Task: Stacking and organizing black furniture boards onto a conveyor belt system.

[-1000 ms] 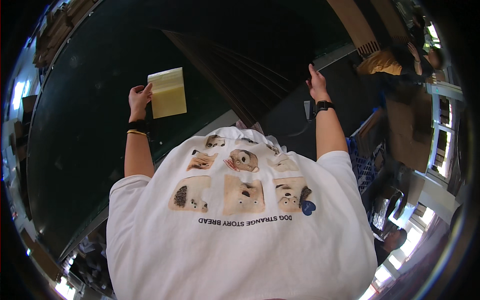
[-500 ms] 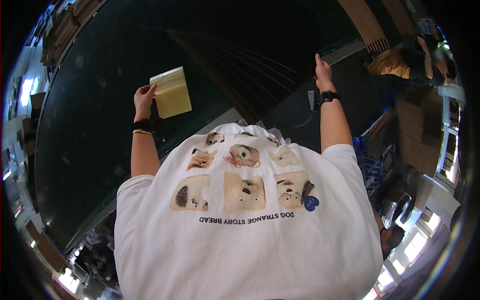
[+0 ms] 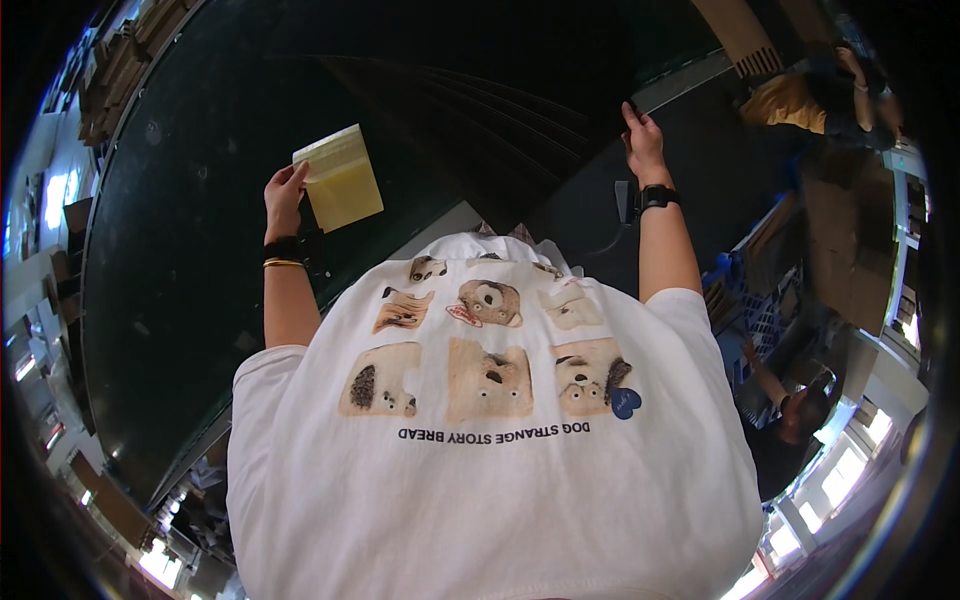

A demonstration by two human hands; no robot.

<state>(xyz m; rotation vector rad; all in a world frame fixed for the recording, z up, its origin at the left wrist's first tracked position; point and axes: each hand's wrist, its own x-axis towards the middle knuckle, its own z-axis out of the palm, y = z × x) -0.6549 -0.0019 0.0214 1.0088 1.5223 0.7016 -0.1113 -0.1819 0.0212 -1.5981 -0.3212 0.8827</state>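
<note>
Fingers [image 3: 296,178] of left hand [image 3: 283,200] pinching flat yellow paper envelope [image 3: 340,178] by its edge; right hand [image 3: 643,140] fingers gripping dark panel edge [image 3: 600,115].

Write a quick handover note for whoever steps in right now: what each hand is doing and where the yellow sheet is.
Left hand: raised, grip closed on the edge of a yellow sheet, held up against the large dark panel.
Right hand: raised, fingers on the panel's far edge; whether it grips cannot be told.
Done: sheet is in hand and lifted.
Left: the sheet has not been set down or stuck anywhere; both arms are up.
</note>
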